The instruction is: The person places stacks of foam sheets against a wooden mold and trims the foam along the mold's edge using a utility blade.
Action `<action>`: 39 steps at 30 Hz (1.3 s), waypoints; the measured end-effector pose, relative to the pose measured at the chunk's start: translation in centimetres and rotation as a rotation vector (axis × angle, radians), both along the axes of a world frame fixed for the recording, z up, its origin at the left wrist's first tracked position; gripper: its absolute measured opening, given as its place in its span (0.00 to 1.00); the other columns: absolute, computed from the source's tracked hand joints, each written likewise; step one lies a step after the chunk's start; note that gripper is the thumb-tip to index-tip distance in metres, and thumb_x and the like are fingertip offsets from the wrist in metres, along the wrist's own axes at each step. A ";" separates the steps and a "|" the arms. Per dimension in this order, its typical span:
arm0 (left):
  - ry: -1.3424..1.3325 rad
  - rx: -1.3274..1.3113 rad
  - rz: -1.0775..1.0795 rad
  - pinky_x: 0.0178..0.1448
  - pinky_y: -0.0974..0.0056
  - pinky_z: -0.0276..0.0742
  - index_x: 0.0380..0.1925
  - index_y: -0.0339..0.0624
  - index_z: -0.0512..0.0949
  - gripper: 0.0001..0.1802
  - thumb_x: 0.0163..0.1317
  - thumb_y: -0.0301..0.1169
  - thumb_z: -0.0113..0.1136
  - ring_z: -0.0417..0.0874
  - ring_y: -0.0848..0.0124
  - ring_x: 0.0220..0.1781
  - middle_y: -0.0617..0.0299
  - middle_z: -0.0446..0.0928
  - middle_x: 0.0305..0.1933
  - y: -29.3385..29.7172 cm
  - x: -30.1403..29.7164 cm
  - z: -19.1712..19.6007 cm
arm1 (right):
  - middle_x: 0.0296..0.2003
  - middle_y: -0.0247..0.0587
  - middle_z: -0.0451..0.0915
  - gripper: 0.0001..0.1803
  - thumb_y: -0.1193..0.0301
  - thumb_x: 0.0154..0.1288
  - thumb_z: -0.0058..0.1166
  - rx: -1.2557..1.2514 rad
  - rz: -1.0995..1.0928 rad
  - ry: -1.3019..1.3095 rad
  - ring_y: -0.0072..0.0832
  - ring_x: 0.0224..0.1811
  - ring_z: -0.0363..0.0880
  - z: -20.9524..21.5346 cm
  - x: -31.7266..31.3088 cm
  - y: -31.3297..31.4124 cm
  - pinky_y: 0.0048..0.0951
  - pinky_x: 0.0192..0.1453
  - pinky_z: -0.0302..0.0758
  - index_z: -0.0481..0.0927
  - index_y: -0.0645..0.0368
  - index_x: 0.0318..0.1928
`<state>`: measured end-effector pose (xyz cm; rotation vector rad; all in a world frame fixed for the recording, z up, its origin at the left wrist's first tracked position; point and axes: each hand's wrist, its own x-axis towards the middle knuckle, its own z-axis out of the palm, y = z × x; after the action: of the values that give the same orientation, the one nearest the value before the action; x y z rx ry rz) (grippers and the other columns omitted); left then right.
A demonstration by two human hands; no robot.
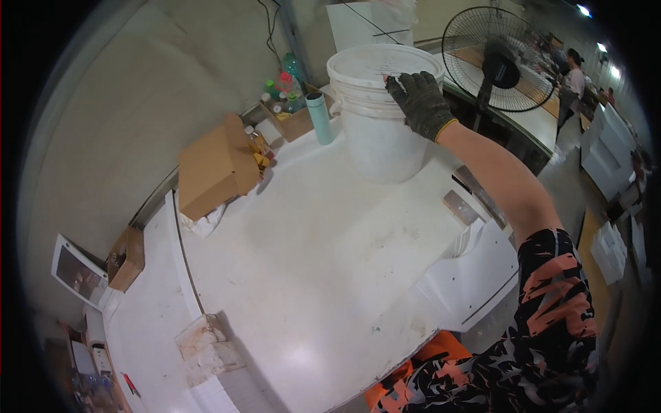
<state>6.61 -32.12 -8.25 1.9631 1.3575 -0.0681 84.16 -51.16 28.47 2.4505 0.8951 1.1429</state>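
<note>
Your patterned sleeve (pixel 556 282) lies nearest. Beyond it, your gloved right hand (pixel 425 107) is at the white bucket (pixel 382 148), upright on the far tabletop (pixel 310 241). Reach appears complete; remaining work is indeterminable. Grip: partly curled; whether it holds anything cannot be told.

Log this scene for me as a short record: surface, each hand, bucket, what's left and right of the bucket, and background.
Surface: white table, marked in places
Right hand: dark glove, at the bucket's rim; whether it grips anything is unclear
Left hand: not in view
Bucket: white, upright, on the table
Left of bucket: turquoise flask, upright; farther left, brown box
Right of bucket: black fan
Background: a person standing at far right
</note>
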 end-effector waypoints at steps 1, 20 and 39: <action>0.076 -0.111 -0.116 0.43 0.54 0.75 0.41 0.37 0.81 0.25 0.63 0.50 0.56 0.79 0.56 0.35 0.49 0.81 0.30 -1.3 1.0 1.3 | 0.56 0.52 0.69 0.47 0.68 0.46 0.65 0.013 0.018 -0.013 0.46 0.58 0.68 0.0 1.4 -0.7 0.53 0.66 0.59 0.58 0.56 0.69; 0.562 0.080 -0.320 0.51 0.49 0.77 0.42 0.37 0.74 0.28 0.55 0.52 0.59 0.80 0.50 0.49 0.45 0.79 0.47 -12.4 32.6 12.5 | 0.45 0.50 0.73 0.47 0.66 0.49 0.65 0.258 0.142 0.229 0.44 0.47 0.74 -1.8 20.7 -4.7 0.47 0.50 0.74 0.56 0.54 0.70; -0.031 -0.087 0.173 0.42 0.47 0.74 0.31 0.40 0.76 0.19 0.49 0.44 0.66 0.80 0.48 0.39 0.49 0.78 0.35 -10.4 25.8 5.1 | 0.52 0.55 0.77 0.53 0.58 0.45 0.67 0.049 0.269 0.764 0.47 0.51 0.78 -4.0 26.9 0.5 0.38 0.55 0.75 0.53 0.58 0.70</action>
<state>32.38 -42.51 -3.14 1.7615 1.4736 -0.0150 111.04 -50.64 24.49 2.9030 1.4380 0.2433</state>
